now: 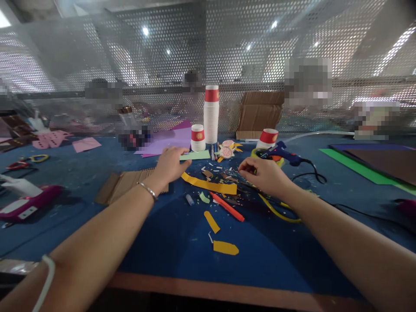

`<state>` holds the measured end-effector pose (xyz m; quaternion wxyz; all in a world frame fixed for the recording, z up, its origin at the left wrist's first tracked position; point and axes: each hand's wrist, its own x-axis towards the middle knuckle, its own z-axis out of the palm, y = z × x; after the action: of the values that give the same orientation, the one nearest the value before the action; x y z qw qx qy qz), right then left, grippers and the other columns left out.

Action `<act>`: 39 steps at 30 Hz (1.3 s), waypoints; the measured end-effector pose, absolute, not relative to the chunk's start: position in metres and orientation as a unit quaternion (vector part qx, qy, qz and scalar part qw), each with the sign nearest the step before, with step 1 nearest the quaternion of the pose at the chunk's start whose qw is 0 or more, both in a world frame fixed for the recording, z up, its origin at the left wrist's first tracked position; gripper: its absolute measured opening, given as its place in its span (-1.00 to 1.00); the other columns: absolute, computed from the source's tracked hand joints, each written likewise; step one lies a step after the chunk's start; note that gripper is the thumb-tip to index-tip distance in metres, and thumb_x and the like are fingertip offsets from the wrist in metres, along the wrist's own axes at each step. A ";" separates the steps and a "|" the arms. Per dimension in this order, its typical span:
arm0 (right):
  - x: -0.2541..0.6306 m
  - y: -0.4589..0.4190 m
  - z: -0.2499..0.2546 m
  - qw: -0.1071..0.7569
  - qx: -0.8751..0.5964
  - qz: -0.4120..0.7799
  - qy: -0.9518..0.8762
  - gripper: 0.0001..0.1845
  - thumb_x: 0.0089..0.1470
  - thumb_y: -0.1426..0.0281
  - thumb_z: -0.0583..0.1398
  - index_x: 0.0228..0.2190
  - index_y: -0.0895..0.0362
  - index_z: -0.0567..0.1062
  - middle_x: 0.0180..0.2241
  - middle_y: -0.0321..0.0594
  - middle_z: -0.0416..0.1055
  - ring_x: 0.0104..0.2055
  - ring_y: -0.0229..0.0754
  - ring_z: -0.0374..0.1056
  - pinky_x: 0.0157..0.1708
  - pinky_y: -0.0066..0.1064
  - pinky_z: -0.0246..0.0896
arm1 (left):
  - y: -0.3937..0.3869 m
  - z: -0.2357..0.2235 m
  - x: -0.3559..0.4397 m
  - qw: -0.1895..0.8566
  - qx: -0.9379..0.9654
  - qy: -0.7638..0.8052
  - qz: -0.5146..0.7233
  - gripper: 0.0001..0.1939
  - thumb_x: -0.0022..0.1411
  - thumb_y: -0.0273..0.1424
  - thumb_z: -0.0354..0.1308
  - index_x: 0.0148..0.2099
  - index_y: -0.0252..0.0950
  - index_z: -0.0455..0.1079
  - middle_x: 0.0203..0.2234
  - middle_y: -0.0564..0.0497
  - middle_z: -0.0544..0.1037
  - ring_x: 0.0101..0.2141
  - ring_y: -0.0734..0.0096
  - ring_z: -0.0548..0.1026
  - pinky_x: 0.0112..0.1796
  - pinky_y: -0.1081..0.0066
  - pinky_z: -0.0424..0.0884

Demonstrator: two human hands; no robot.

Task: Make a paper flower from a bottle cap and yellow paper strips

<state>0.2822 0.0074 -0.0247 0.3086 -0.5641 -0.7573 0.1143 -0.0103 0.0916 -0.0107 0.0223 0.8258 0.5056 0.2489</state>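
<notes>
My left hand (170, 167) hovers by the end of a curved orange-yellow paper strip (211, 185), thumb and fingers apart, with a pale green paper strip (199, 154) just beyond it. The fingers of my right hand (264, 175) are curled together over small paper scraps (227, 177); whatever they pinch, if anything, is hidden. Close behind that hand lies a blue glue gun (284, 154) with a black cord. A yellow loop (279, 212), seemingly a scissors handle, shows partly beneath my right wrist. An orange-red pen (227, 207) rests between my arms, near two smaller yellow paper pieces (225, 247).
A tall stack of paper cups (211, 117) and a single cup (198, 138) stand at the back; another cup (268, 138) is behind the glue gun. Corrugated cardboard (130, 186) lies left, coloured sheets (373, 167) right. A perforated metal screen (182, 47) bounds the table.
</notes>
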 end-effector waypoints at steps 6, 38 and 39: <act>0.287 0.008 -0.026 0.310 -0.559 0.106 -0.761 -0.90 0.09 0.39 0.15 -0.39 0.08 0.48 -0.44 -0.22 0.54 -0.42 -0.14 0.42 -0.39 -0.33 0.27 | 0.151 0.022 0.032 0.006 0.754 0.559 0.346 -0.57 0.22 -0.33 0.26 0.10 -0.29 0.33 0.04 -0.23 0.48 0.10 0.01 0.40 0.14 0.09 0.26; 0.299 0.007 -0.018 0.262 -0.576 0.063 -0.772 -0.86 0.16 0.38 0.13 -0.39 0.08 0.48 -0.44 -0.20 0.56 -0.43 -0.14 0.45 -0.44 -0.37 0.18 | 0.170 0.062 0.043 0.084 0.709 0.514 0.476 -0.73 0.34 -0.23 0.10 0.01 -0.22 0.28 0.01 -0.21 0.49 0.02 0.10 0.45 0.03 0.10 0.38; 0.300 0.007 -0.018 0.261 -0.578 0.062 -0.771 -0.86 0.16 0.38 0.12 -0.39 0.09 0.48 -0.43 -0.19 0.57 -0.43 -0.14 0.45 -0.44 -0.38 0.17 | 0.160 0.061 0.043 0.105 0.734 0.504 0.443 -0.74 0.28 -0.23 0.17 -0.05 -0.23 0.32 -0.06 -0.18 0.53 -0.05 0.12 0.48 -0.03 0.13 0.40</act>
<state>0.2999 0.0067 -0.0177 0.2608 -0.5779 -0.7708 0.0615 0.0433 0.1602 0.0610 0.1052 0.7343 0.5036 0.4428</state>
